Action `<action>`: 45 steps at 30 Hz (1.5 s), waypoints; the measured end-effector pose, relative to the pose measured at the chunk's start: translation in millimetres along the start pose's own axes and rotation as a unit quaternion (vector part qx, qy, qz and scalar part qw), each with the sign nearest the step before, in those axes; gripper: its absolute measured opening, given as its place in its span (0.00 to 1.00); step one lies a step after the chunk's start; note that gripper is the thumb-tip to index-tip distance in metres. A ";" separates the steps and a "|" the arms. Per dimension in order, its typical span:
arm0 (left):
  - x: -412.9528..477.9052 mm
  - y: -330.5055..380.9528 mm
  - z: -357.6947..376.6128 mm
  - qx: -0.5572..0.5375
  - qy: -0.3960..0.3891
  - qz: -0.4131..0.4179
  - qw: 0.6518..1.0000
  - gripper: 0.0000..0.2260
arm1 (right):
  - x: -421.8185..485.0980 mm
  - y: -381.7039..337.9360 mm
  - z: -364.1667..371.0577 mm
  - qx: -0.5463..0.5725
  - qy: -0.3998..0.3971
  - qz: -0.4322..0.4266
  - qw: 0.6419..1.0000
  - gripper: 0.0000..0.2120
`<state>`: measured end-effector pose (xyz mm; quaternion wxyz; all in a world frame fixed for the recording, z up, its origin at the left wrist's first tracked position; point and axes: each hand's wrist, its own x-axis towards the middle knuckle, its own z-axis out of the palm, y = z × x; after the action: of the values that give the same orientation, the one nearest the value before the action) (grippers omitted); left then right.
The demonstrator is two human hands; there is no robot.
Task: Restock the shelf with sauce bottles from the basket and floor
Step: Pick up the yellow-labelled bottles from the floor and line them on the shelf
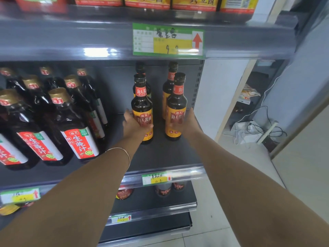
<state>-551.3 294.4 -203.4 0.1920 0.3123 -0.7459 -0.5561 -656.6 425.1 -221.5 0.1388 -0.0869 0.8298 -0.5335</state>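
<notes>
Count, middle shelf [160, 154], right bay: 4 small sauce bottles, in two files of two.
- front-left bottle [142, 104], with rear-left bottle [140, 67] straight behind it
- front-right bottle [176, 104], with rear-right bottle [168, 90] behind it

All four stand upright on the dark grey metal deck, with a bare gap between the files. They are round-shouldered with dark brown contents, black caps, red neck bands and orange-yellow body labels. The front labels read 海天酱油.

Left hand [135, 126]: fingers wrapped round the lower body of the front-left bottle, thumb across its label. A thin wire bangle [124, 152] sits on that wrist.
Right hand [186, 122]: on the right flank of the front-right bottle. It is motion-blurred, and the fingers appear to curl over the label — hold likely, not certain. The hands are apart, one per bottle.

Left bay: large bottles [78, 132], at least 7 by cap count. They have gold caps, dark contents and red-and-white labels reading 生腌汁 under a 海天 badge.

Price tags: 4 in view, green-bordered with a yellow field and red arrow. The top tag [167, 40] is handwritten and hard to read; the middle tag [156, 178] seems to read 12.9.

Top shelf: orange packs [147, 2], printed characters cut off by the frame edge.
Floor, right: tangled white and black cables [256, 129].
</notes>
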 end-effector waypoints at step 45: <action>-409.7 -462.4 307.2 0.517 -0.478 0.096 0.703 0.12 | -371.7 653.2 -106.5 -0.263 -0.064 0.299 0.915 0.21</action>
<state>-329.8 704.6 -712.1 -0.3297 -0.0186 -0.9340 -0.1362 -336.7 897.1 -722.6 0.3167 0.0984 0.9168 -0.2225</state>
